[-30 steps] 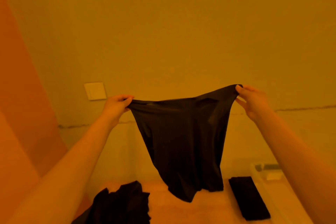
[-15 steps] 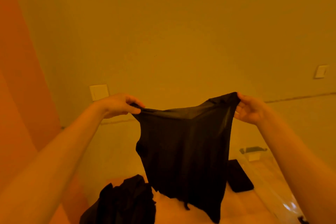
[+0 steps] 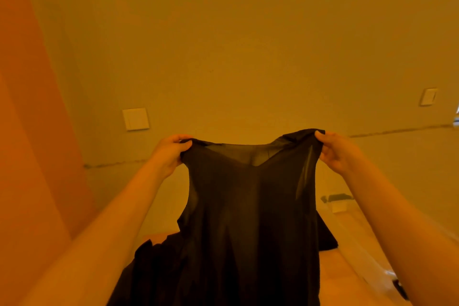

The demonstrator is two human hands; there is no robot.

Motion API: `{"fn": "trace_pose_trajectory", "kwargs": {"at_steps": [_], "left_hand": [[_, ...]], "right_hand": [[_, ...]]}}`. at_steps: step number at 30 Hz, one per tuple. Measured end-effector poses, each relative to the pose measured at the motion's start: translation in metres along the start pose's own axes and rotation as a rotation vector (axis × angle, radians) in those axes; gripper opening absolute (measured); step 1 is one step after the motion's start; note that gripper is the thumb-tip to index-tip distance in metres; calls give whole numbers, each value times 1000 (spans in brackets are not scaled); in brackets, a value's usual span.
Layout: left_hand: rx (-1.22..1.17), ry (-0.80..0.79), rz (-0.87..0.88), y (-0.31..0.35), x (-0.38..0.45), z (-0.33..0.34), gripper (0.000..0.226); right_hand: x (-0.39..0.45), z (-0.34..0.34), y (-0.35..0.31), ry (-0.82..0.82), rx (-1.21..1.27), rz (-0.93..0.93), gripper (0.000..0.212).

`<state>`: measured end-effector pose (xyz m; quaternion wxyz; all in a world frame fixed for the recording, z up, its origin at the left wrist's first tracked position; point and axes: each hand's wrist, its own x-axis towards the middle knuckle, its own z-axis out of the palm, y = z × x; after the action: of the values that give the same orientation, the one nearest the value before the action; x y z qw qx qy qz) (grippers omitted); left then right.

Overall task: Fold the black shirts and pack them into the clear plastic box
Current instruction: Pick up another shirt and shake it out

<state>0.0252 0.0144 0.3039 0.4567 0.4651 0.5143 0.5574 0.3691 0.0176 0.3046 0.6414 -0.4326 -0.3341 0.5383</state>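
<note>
A thin black shirt (image 3: 250, 211) hangs in the air in front of me, neckline up, held by its two shoulders. My left hand (image 3: 169, 154) pinches the left shoulder. My right hand (image 3: 335, 151) pinches the right shoulder. The hem drops out of view at the bottom. A heap of unfolded black shirts (image 3: 149, 268) lies behind it at the lower left. A folded black shirt (image 3: 327, 238) peeks out to the right of the hanging one. The clear plastic box (image 3: 360, 243) stands at the right, partly behind my right forearm.
A wall with a light switch (image 3: 135, 119) and a second switch (image 3: 428, 97) stands close ahead. An orange curtain or panel (image 3: 32, 131) runs down the left side. The shirts lie on a pale surface (image 3: 332, 281).
Both hands drew closer together and shifted their hold to the shirt's shoulders. The shirt now hangs straight with its neckline showing, and it covers most of the folded shirt.
</note>
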Motion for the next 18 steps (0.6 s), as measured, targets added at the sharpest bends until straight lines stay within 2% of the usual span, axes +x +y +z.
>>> {"fn": "trace_pose_trajectory", "kwargs": {"at_steps": [7, 12, 18], "left_hand": [[130, 4, -61, -44, 16, 5, 17], [140, -93, -237, -105, 52, 6, 22], [170, 53, -443, -210, 123, 12, 24]], "right_hand": [[12, -13, 45, 58, -128, 24, 17], [64, -26, 98, 81, -263, 143, 20], [160, -42, 180, 92, -417, 324, 17]]}}
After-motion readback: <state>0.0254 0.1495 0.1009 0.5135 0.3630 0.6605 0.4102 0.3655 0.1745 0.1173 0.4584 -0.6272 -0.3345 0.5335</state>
